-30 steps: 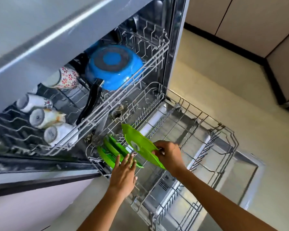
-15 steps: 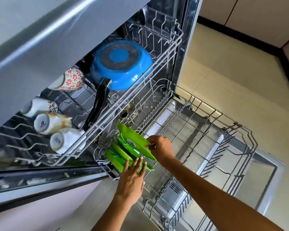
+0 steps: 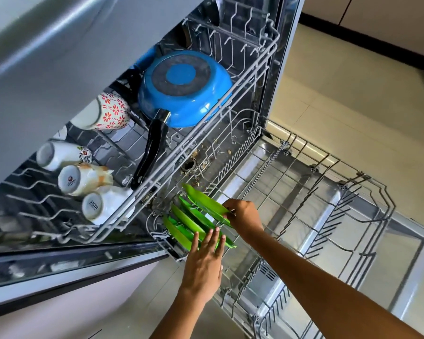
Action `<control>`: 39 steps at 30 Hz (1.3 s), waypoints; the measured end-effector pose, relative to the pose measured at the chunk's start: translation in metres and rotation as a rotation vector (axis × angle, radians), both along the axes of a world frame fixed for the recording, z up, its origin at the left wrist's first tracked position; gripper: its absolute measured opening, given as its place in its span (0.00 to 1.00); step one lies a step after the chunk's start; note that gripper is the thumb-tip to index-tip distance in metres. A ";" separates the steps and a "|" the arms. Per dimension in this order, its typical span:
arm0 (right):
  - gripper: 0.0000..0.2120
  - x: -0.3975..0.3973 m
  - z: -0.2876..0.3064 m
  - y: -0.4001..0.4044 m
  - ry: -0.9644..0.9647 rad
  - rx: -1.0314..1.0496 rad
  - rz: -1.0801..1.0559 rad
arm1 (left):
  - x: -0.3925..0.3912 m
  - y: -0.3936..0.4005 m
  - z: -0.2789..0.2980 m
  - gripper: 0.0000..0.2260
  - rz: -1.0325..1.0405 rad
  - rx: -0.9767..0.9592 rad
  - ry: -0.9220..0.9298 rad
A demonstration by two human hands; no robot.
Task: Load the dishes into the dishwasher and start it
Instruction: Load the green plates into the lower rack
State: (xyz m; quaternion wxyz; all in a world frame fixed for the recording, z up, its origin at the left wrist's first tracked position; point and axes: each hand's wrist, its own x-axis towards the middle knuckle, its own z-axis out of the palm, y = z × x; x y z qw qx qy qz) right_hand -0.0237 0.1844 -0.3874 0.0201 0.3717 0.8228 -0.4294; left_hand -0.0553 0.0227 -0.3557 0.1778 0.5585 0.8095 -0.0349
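Low center of the frame: right hand (image 3: 242, 217) pinches a green plate (image 3: 206, 204) going into the bottom rack (image 3: 353, 192), left hand (image 3: 203, 265) flat-fingered against the racked plates (image 3: 181, 228). I'd seat it upright between tines.

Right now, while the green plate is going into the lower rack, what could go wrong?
1. The right hand pinches the top green plate only at its edge; it could slip and knock the green plates already racked.
2. The left hand rests straight fingers on those plates, so a finger might get caught as the new one drops in.
3. The pan handle hangs below the upper rack, just above the plates, and may be bumped.
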 end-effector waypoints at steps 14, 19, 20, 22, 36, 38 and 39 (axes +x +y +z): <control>0.14 0.028 0.011 -0.001 -0.104 -0.087 0.068 | 0.010 -0.010 0.010 0.32 0.112 0.062 0.055; 0.08 0.075 0.055 -0.017 0.130 -0.121 -0.107 | 0.035 -0.030 0.046 0.23 0.262 0.214 0.139; 0.08 0.081 0.066 -0.023 0.156 -0.142 -0.109 | 0.043 -0.036 0.057 0.18 0.276 0.230 0.144; 0.09 0.089 0.092 -0.034 0.199 -0.168 -0.089 | 0.059 -0.045 0.083 0.22 0.330 0.218 0.095; 0.12 0.166 0.478 -0.186 0.568 0.173 0.493 | 0.176 -0.213 0.428 0.17 0.627 0.556 0.505; 0.10 0.180 0.521 -0.221 0.614 0.191 0.568 | 0.209 -0.249 0.471 0.20 0.781 0.477 0.513; 0.09 0.184 0.536 -0.241 0.635 0.192 0.615 | 0.223 -0.269 0.489 0.20 0.855 0.455 0.519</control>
